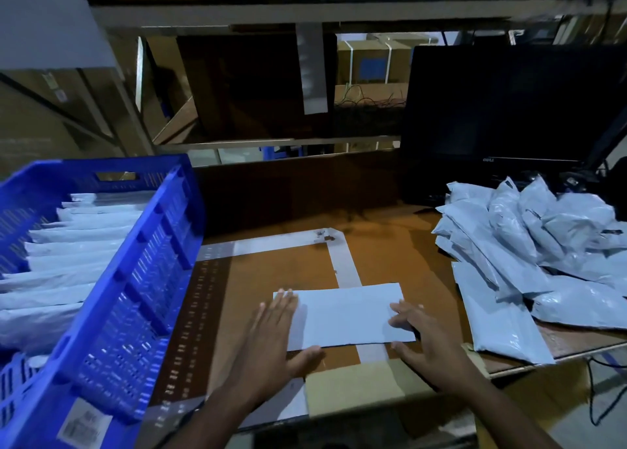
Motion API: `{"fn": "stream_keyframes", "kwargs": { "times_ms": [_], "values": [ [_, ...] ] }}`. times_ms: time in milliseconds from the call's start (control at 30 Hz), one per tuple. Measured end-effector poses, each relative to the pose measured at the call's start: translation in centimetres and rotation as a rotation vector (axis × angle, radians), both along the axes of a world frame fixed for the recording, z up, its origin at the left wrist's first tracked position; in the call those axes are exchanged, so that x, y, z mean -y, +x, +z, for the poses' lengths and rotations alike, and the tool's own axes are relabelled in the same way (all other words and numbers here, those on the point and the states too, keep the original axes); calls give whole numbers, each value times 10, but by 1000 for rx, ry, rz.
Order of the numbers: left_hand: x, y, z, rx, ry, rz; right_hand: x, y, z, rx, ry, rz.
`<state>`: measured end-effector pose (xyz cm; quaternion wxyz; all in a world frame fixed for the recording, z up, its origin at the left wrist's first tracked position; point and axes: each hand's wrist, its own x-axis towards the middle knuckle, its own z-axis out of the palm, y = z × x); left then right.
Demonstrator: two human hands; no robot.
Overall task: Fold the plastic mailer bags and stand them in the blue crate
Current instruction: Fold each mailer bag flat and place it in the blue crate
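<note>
Folded mailer bag (346, 314) flat on the brown table (400, 245), lying across a strip of pale tape (347, 265); left hand (271, 340) pressed on its left end, fingers straight and spread, thumb along the near edge; right hand (424, 340) on its right end, fingers loosely extended over the corner, not curled round it; blue crate (135, 279) at the left, just beside the work spot, filled with a row of folded bags (68, 255) standing on edge; heap of unfolded grey mailer bags (543, 251) at the right, apart from the hands; dark monitor (509, 116) behind that heap; cardboard sheet (353, 387) at the table's near edge.
</note>
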<state>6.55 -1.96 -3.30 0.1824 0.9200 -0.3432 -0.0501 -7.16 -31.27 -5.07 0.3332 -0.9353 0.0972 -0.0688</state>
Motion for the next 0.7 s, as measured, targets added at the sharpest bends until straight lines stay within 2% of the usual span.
{"fn": "stream_keyframes", "kwargs": {
  "times_ms": [133,267,400,500,533,700],
  "values": [
    [2,-11,2,25,-23,-52,-3,1,3,35,-103,-33],
    [-1,-3,12,53,-71,9,-8,7,16,111,-44,-91],
    [-2,8,39,84,-283,161,-12,22,51,241,32,-209],
    [0,17,59,-57,-538,233,-11,40,69,302,48,-299],
    [1,21,62,-77,-564,238,-11,46,72,292,52,-319],
    [7,32,38,-104,-349,349,-16,72,51,68,-34,-330]
  ]
}}
